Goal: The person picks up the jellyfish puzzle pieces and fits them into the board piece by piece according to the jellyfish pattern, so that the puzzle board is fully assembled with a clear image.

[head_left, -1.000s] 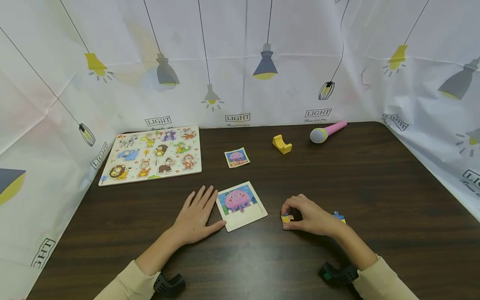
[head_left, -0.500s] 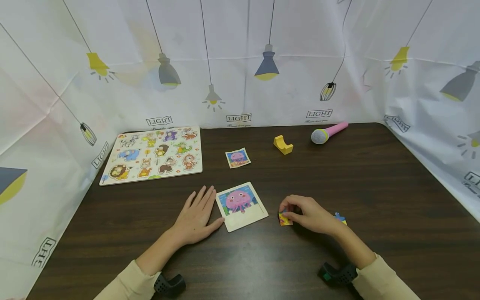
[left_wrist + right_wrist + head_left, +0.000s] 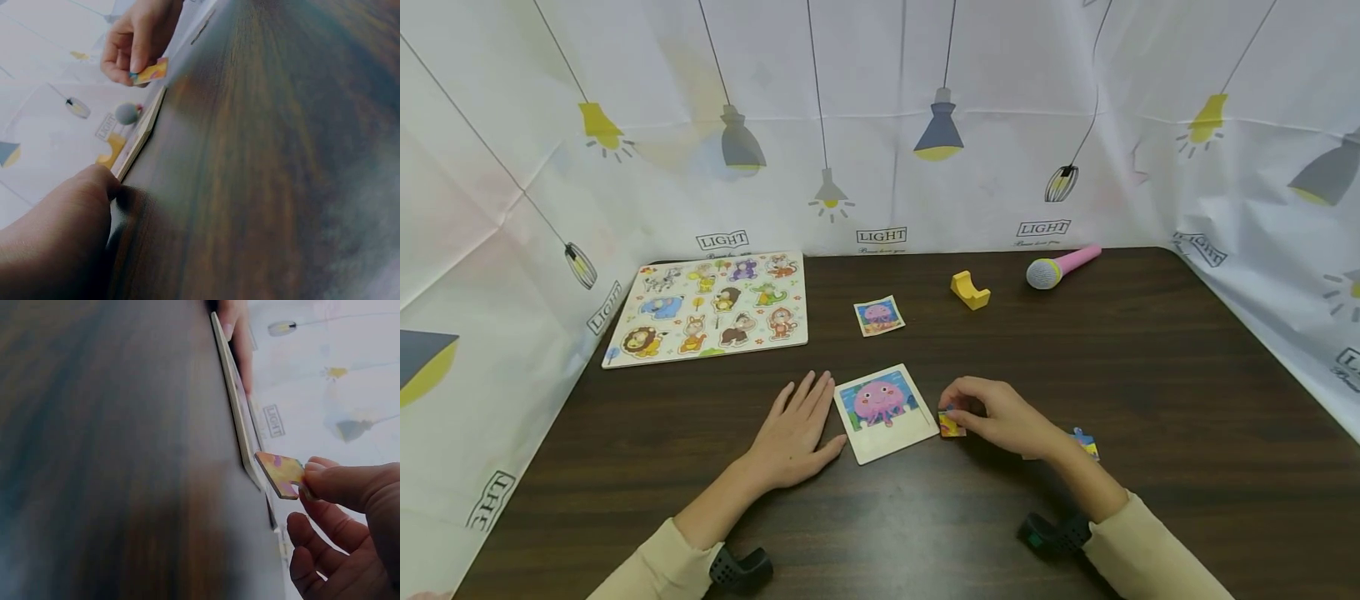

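Observation:
A pale puzzle board (image 3: 887, 442) with a pink octopus picture (image 3: 879, 400) in its upper part lies on the table; its lower strip is bare. My left hand (image 3: 792, 437) rests flat with fingers spread, along the board's left edge, thumb beside its lower left corner. Between thumb and fingers my right hand (image 3: 1003, 417) pinches a yellow puzzle piece (image 3: 952, 426) just off the board's right edge. In the right wrist view this puzzle piece (image 3: 281, 472) shows pink patches and a notch at the fingertips. A second, blue and yellow puzzle piece (image 3: 1086, 444) lies partly hidden behind the right wrist.
Behind the board lies a small octopus picture card (image 3: 879, 317). An animal puzzle board (image 3: 703, 304) is at the back left. Toward the back right are a yellow curved block (image 3: 970, 291) and a pink toy microphone (image 3: 1063, 267). A printed white cloth (image 3: 880, 125) hangs behind the table.
My right hand has carried the yellow piece left to the board's edge, and the piece has turned in its fingers. My left hand stays nearly still. The head view has shifted slightly.

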